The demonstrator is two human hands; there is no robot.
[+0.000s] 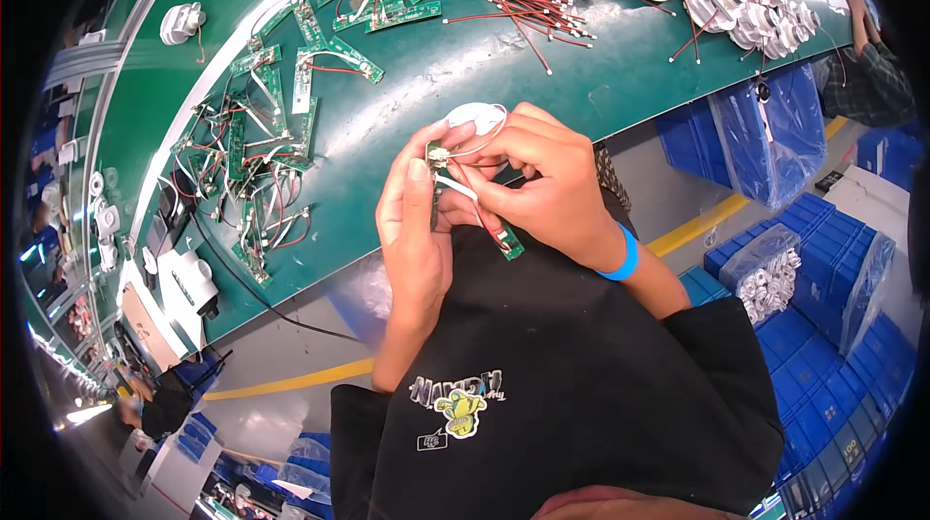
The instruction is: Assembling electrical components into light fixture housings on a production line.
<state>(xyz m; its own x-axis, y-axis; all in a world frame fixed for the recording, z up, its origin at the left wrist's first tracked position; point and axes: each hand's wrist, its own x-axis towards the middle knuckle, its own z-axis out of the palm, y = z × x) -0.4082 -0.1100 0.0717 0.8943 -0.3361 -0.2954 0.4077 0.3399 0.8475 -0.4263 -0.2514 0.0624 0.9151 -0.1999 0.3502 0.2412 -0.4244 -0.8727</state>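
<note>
Black shirt (581,355), narrow green circuit board (512,247)

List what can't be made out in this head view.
Head view, all:
Two green circuit-board ends: left hand hides whether they join.
White round plastic part: lower edge hidden by fingers.
Right hand: fingertip contact hidden by its own fingers.
Co-worker's bare hand, upper right: blurred near rim.

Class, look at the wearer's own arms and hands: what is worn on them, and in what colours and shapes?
The left hand and right hand are ungloved. A plain, bright blue band circles the right wrist; none shows on the left. The loose, wide sleeves are black and stop well short of the wrists.
</note>
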